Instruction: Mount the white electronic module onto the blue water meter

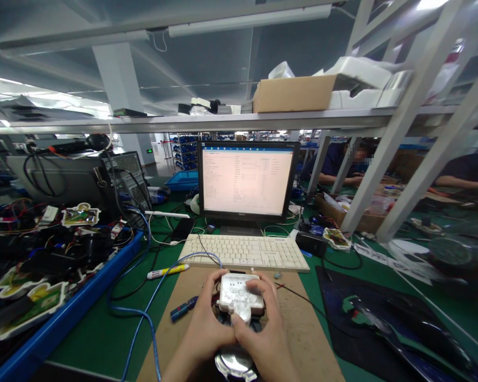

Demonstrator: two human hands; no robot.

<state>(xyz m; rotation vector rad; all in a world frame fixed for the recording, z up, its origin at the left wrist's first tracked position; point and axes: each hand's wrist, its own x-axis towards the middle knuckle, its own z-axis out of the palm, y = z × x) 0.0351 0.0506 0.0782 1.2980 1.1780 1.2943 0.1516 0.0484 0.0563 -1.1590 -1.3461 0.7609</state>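
Note:
Between my two hands is a white, box-shaped electronic module (239, 292) with printed text on its top and a rounded tab at its near side. My left hand (205, 321) is closed around its left edge, and my right hand (269, 326) grips it from the right, thumb at the tab and a finger on top. Beneath my wrists, a round shiny metal part (236, 363) shows; whether it joins the module is hidden. A dark blue cylindrical piece (184, 309) lies left of my left hand on the brown board (306, 329).
Behind the hands stand a cream keyboard (245, 250) and a lit monitor (247, 183). A yellow marker (168, 271) and blue cable (153, 323) lie left, beside a blue tray (95, 281) of circuit parts. A black mat (338, 318) with glossy dark shells is right. Co-workers sit beyond.

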